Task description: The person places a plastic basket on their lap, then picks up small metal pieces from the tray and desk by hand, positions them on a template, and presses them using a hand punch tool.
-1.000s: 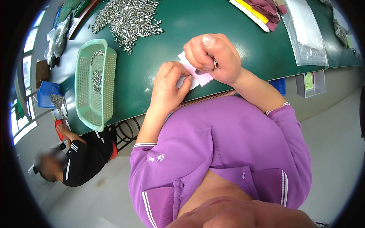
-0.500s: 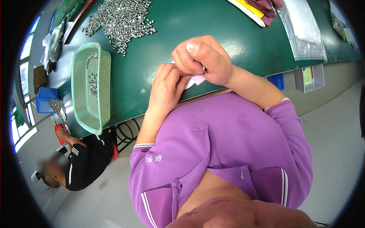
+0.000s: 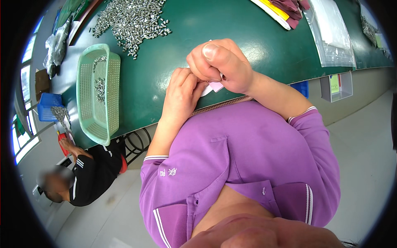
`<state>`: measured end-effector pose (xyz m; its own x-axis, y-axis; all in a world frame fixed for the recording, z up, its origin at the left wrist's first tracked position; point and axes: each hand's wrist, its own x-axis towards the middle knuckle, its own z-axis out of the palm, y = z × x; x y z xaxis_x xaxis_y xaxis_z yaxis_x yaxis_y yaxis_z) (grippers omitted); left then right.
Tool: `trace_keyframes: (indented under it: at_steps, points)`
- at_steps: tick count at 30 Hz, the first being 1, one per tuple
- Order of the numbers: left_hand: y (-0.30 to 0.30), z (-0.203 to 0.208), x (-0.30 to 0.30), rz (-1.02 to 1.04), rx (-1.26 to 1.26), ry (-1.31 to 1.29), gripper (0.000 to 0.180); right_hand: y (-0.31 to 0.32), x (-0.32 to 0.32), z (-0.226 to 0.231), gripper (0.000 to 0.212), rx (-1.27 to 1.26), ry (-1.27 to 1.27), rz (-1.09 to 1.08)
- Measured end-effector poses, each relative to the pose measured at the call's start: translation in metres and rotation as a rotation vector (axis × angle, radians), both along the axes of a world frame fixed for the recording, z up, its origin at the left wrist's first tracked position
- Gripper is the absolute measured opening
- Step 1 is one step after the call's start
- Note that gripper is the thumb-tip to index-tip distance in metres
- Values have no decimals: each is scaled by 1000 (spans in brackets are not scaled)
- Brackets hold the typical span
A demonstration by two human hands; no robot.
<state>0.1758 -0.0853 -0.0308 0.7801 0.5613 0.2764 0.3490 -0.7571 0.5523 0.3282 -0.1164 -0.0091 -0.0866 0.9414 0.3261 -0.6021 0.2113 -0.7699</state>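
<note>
My left hand [image 3: 180,87] is closed over the near edge of the green table, fingers curled and thumb pressed in against them. Touching it from the right, my right hand [image 3: 225,64] is curled into a fist with the thumb laid on top. A small pink and white slip [image 3: 216,86] shows beneath and between the two hands, partly covered by them. Whatever is inside either set of fingers is hidden.
Ahead on the left, a pile of small silvery metal parts [image 3: 134,22] covers the green table [image 3: 165,49]. A pale green basket [image 3: 113,95] holds more. Clear plastic bags [image 3: 331,37] lie right. Another person [image 3: 93,175] sits at the left.
Both hands keep the same closed pose against each other. The basket, the metal parts and the other person appear shifted very slightly in the picture.
</note>
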Motion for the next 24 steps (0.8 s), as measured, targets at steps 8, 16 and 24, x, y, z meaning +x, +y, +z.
trace_keyframes:
  at_steps: [8,16,24]
  points:
    - [0,-2,-2,-7,14,-17,15,2,-5,-3,43,-18,-76,-65]
    - [6,-5,-14,139,-1480,-795,13,1,0,-2,39,0,44,-13]
    - [11,-11,-23,63,-1859,-1085,11,3,-1,-4,39,41,8,-47]
